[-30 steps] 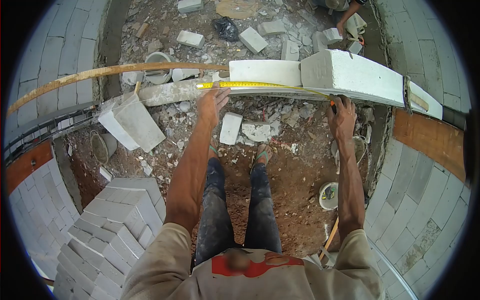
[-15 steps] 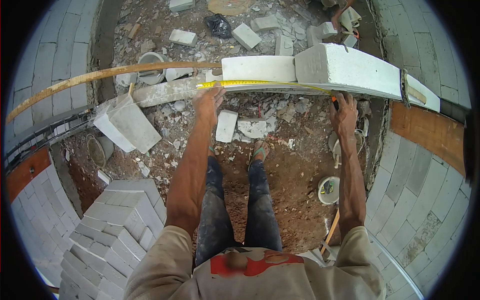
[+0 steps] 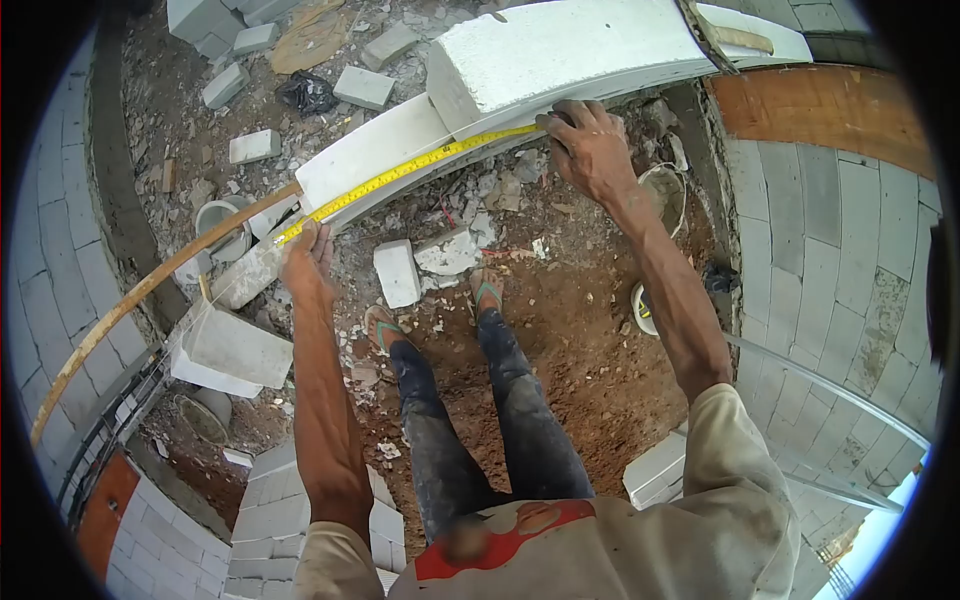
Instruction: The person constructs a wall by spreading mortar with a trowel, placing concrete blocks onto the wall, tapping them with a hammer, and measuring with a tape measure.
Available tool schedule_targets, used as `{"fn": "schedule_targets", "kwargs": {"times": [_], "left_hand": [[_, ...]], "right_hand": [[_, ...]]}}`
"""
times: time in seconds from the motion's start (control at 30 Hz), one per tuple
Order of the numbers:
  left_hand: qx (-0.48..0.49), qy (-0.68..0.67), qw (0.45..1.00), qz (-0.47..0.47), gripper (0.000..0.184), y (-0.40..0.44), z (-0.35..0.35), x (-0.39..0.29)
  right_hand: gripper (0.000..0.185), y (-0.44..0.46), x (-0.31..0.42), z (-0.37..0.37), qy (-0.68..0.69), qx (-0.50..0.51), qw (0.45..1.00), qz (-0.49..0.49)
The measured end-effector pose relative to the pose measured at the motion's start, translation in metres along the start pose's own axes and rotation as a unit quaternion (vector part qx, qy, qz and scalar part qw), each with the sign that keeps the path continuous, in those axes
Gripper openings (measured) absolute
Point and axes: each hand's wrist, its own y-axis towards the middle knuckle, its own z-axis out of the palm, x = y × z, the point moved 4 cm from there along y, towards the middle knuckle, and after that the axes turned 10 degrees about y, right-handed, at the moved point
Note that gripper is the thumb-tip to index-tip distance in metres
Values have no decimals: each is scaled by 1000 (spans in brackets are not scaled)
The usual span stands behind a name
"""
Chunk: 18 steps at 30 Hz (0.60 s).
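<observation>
A yellow tape measure (image 3: 400, 171) is stretched along the near edge of white blocks on a low wall. My left hand (image 3: 308, 262) is closed on the tape near its left end, beside the lower block (image 3: 375, 150). My right hand (image 3: 592, 150) is closed around the other end, against the side of the large white block (image 3: 570, 55); its fingers hide most of the case. The blade runs almost straight between both hands, slanting up to the right.
A curved wooden strip (image 3: 150, 300) runs left from the blocks. A tilted white block (image 3: 235, 345), buckets (image 3: 205, 415) and rubble lie around. Loose blocks (image 3: 397, 273) sit by my feet. Stacked blocks (image 3: 270, 520) stand at lower left, and block walls (image 3: 830, 260) rise at the sides.
The view has turned and shifted right. My left hand has drawn closer to the lower block's left end. The tape now lies slanted along the blocks, and both hands still hold it.
</observation>
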Motion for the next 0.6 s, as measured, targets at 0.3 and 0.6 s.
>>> {"fn": "schedule_targets", "kwargs": {"times": [0.3,0.6], "left_hand": [[9,8,1000,1,38,5,-3,3],[-6,3,1000,-4,32,3,-1,2]], "right_hand": [[37,-7,-8,4,2,-53,998,-43],[31,-6,-9,5,24,-73,997,-28]]}}
